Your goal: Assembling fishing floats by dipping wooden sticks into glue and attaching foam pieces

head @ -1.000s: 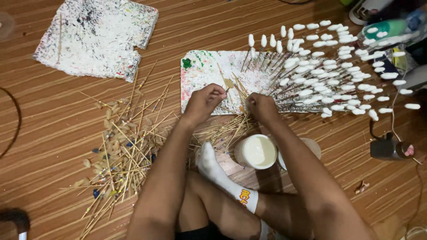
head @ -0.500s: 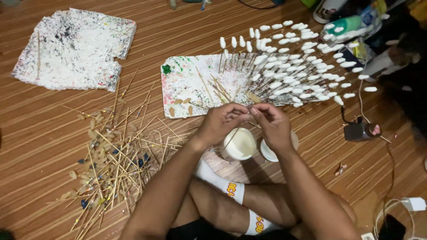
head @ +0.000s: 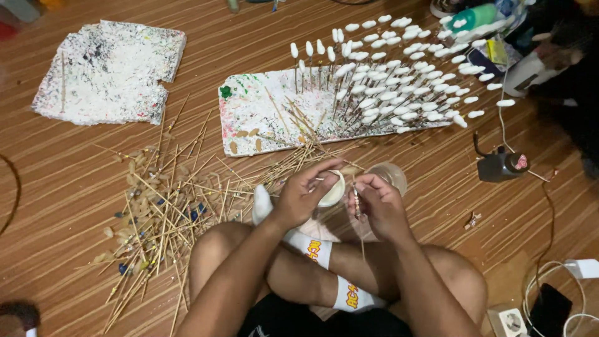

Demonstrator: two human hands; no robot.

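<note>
Head view: person seated cross-legged on wood floor (head: 75, 187). Left hand (head: 302, 196) curled, fingertips pinching the top of a thin bamboo stick (head: 357, 206) just over a small white cup (head: 332, 190). Right hand (head: 380, 206) closed round the same stick lower down; grip pressed together. A second, clear cup (head: 390, 175) sits just beside the right hand. Loose sticks (head: 162, 206) scattered to the left. Paint-spattered foam board (head: 262, 112) ahead, stuck full of white-tipped sticks (head: 387, 81).

Risks, as judged: the white cup sits right under the working fingers, so a knock could tip it. Stick is thin; hard pinching may snap it.
</note>
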